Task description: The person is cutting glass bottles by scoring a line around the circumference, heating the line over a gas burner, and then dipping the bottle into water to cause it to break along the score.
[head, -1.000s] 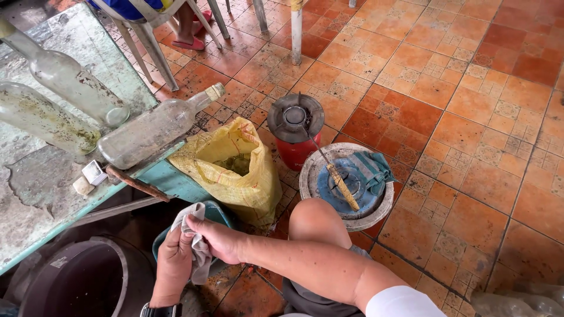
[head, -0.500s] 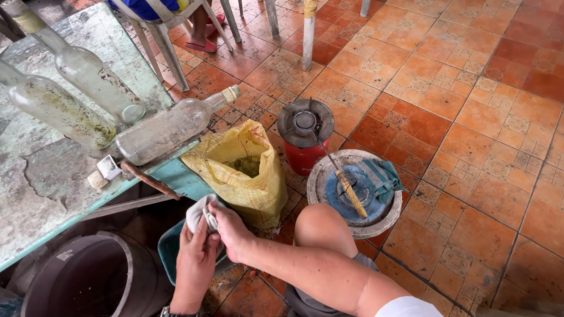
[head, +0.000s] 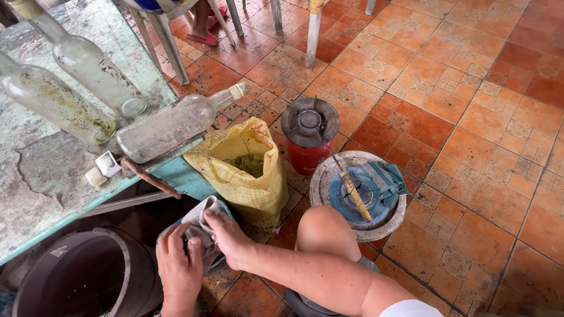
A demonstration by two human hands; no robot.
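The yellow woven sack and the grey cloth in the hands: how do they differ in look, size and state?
The yellow woven sack stands open on the tiled floor, touched by no hand; the grey cloth is crumpled and gripped between the left hand and the right hand. The sack is much larger than the cloth. The sack holds something greenish inside; the cloth holds nothing visible. Both are soft and pliable.

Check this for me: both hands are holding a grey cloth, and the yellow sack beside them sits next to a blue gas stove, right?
Not quite: the gas stove is red, not blue, as the head view shows. Both the left hand and right hand do hold the grey cloth, beside the yellow sack.
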